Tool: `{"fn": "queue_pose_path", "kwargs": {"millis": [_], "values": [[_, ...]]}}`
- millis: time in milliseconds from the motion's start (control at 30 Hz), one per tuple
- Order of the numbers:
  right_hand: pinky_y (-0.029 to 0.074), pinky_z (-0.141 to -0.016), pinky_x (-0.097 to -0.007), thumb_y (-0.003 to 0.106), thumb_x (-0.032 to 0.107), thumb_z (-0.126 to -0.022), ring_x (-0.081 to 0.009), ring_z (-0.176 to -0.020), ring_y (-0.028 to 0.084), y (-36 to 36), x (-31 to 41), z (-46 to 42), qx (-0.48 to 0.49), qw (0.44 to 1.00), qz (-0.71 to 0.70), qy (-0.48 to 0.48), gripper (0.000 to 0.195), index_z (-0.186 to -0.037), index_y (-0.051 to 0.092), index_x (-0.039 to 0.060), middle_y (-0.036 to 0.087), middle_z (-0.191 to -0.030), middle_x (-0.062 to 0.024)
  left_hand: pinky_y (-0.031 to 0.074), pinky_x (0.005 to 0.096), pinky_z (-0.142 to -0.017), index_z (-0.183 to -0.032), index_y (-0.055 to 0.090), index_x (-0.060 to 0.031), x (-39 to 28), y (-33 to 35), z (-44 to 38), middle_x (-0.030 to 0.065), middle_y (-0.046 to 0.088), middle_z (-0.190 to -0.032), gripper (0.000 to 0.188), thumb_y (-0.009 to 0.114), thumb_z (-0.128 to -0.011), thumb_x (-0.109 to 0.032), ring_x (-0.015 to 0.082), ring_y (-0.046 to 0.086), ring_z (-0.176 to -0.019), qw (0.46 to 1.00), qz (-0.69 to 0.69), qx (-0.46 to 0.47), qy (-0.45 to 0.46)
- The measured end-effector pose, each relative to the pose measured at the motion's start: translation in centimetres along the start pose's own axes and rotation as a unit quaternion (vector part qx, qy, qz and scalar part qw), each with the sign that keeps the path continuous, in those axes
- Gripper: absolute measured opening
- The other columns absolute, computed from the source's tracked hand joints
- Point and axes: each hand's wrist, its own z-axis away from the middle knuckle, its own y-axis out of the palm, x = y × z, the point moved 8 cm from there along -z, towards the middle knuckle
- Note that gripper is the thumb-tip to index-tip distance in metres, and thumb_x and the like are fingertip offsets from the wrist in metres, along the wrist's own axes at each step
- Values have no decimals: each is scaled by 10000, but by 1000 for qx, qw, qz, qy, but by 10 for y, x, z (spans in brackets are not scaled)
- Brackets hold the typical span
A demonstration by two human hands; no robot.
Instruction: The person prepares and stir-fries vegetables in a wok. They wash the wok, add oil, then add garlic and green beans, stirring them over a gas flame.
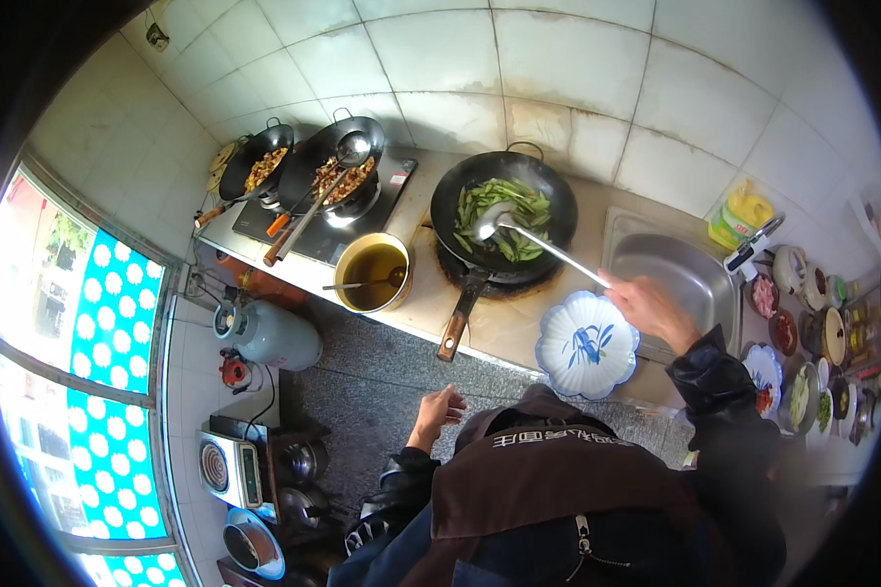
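My right hand [650, 308] grips the handle of a metal wok ladle [550, 246], whose bowl rests among sliced green vegetables [510, 202] in a black wok [444, 176]. A little steam rises from that wok, which sits on a round burner; its wooden handle [455, 326] points toward me over the counter edge. Just below my right hand stands a scalloped white plate [558, 352] with a blue leaf pattern and no food on it. My left hand [438, 414] hangs in front of the counter, holding nothing, its fingers loosely bent and partly apart.
A pot of oil [373, 279] with a small ladle stands at the counter's front edge. Left of it, two woks [294, 180] hold diced food. At right are a steel sink [675, 253], a yellow jug [738, 213] and several ingredient bowls. A gas cylinder [283, 341] stands below.
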Motion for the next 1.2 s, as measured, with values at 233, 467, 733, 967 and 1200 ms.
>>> {"fn": "queue_pose_path", "kwargs": {"millis": [233, 467, 733, 967, 1200], "values": [[456, -553, -419, 575, 229, -970, -316, -545, 601, 21, -44, -13, -69, 992, -92, 58, 393, -1320, 585, 50, 625, -681, -204, 531, 287, -548, -968, 647, -10, -20, -10, 2, 99, 693, -821, 399, 504, -1011, -380, 164, 624, -606, 999, 37, 6, 24], [378, -378, -269, 550, 286, -1014, -88, -449, 490, 115, -48, -37, -66, 802, -540, 249, 502, -1445, 460, 45, 579, -679, -31, 467, 289, -540, -1011, 603, -47, -136, 47, 57, 63, 634, -773, 441, 500, -1003, -475, 146, 557, -581, 965, 244, 72, 71], [361, -354, -254, 555, 249, -1006, -77, -437, 455, 65, -64, -102, 66, 899, -397, 175, 469, -1440, 483, 86, 599, -712, -49, 315, 233, -440, -1002, 591, -13, -144, 51, 56, -34, 415, -608, 319, 612, -984, -331, 71, 365, -475, 971, 199, 22, 129], [492, -649, -454, 597, 168, -893, -358, -657, 628, -105, 23, -28, 38, 996, 70, -40, 332, -1195, 671, 53, 660, -778, -202, 306, 233, -425, -977, 585, -12, -135, 50, 44, -29, 434, -613, 303, 622, -980, -313, 73, 377, -476, 964, 236, 22, 122], [503, -657, -457, 574, 163, -912, -406, -698, 622, -67, -2, -10, 46, 997, 48, 31, 308, -1170, 671, 27, 653, -833, -251, 322, 230, -422, -982, 583, -8, -138, 52, 47, -25, 457, -619, 304, 624, -979, -310, 75, 390, -464, 964, 229, 23, 133]]}}
